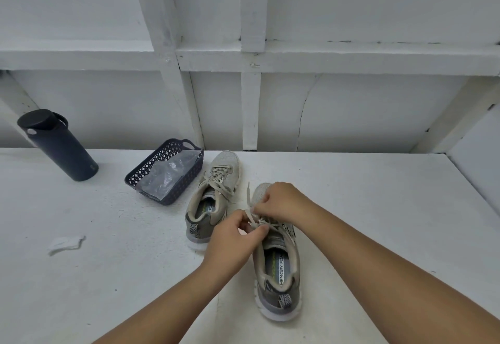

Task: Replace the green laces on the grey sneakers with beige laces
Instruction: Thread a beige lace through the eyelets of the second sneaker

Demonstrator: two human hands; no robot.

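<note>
On the grey mesh sneaker [278,265] nearest the viewer, beside its laced twin [213,195] on the white table [108,276], the flat beige lace [253,218] is pinched by the left hand [232,241] and right hand [278,203], each grip narrow; the strands are best drawn evenly and kept untwisted.

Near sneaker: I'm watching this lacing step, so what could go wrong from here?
Both hands, left and right, pinch the beige lace over the near sneaker. A slip could loosen the knot. The free end sticking up might pull through. The far sneaker sits close, so laces could tangle.
</note>
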